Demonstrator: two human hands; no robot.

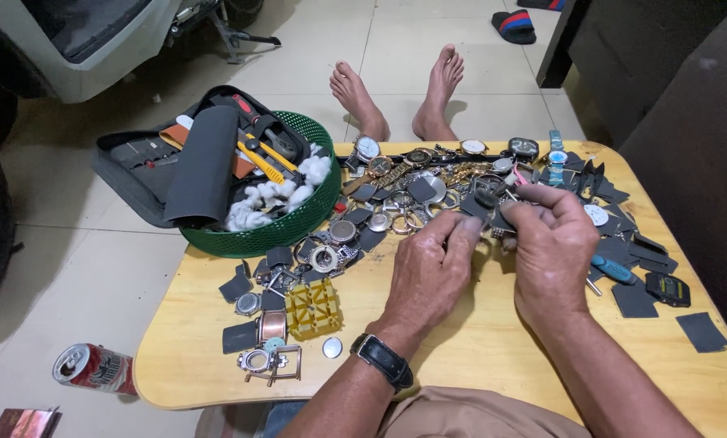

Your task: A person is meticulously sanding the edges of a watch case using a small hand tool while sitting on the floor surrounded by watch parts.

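Small dark watch part sat pinched between both sets of fingertips, just above the bench. Left hand and right hand were both curled nearly closed around it. Behind them I saw a pile of watches, with a green basket off left.

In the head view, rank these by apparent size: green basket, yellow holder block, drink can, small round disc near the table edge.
Largest to smallest:
1. green basket
2. drink can
3. yellow holder block, close to the can, and the can lies lower on the floor, so this order is unsure
4. small round disc
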